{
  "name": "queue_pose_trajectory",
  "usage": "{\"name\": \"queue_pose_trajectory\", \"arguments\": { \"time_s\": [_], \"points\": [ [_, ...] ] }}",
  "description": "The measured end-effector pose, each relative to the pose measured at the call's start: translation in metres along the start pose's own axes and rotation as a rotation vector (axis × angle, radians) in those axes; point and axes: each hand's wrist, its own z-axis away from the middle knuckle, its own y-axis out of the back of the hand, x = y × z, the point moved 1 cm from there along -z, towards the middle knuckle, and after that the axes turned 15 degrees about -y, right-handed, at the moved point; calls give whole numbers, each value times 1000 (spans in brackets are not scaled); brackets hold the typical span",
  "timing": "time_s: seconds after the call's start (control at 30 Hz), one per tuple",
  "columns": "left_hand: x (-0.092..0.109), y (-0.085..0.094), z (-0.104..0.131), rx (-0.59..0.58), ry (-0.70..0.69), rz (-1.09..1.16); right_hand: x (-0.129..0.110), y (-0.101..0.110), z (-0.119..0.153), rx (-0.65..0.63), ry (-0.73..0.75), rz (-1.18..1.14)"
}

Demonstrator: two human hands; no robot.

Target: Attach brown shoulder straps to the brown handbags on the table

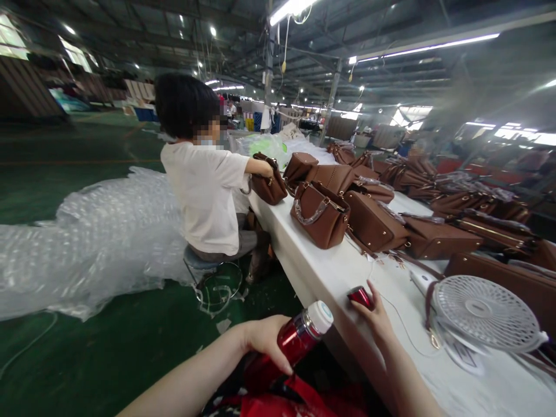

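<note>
My left hand (271, 341) is wrapped round a red metal thermos (297, 336), which tilts over my lap. A white stopper (320, 316) sits in its neck, and its lower part is hidden by my hand and clothing. At the table's near edge, my right hand (374, 310) grips the thermos's shiny red cup lid (360, 297) between thumb and fingers. The lid is apart from the thermos, over or on the white table (334, 284); whether it touches cannot be made out. Ahead of my right hand stands a brown handbag (319, 214) with plastic-wrapped handles.
Several brown handbags (376, 223) cover the table's far side. A white fan (484, 313) lies to the right, with a cord (402, 318) near my right hand. On the left, a co-worker (206, 191) sits on a stool, reaching into a bag, beside piled bubble wrap (108, 237).
</note>
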Motion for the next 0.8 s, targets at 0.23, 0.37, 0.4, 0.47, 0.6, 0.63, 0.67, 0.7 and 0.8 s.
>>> {"name": "queue_pose_trajectory", "arguments": {
  "time_s": [0.23,0.37,0.4,0.47,0.6,0.63,0.67,0.7,0.8],
  "points": [
    [-3,-9,-11,19,4,-72,10,3,13,113,-23,137],
    [-7,-12,-19,90,-8,-216,13,8,23,164,0,241],
    [-7,-13,-21,108,-6,-269,13,10,25,166,18,258],
    [-4,-16,-26,136,9,-396,7,14,33,182,61,285],
    [9,-28,-36,133,103,-692,-29,22,64,200,182,291],
    [12,-33,-39,134,138,-765,-42,23,75,151,201,302],
    [15,-38,-41,142,171,-832,-55,22,86,66,187,340],
    [17,-43,-44,158,195,-894,-67,19,97,-42,146,433],
    [19,-60,-49,225,208,-1028,-94,8,119,-119,5,745]
  ]
}}
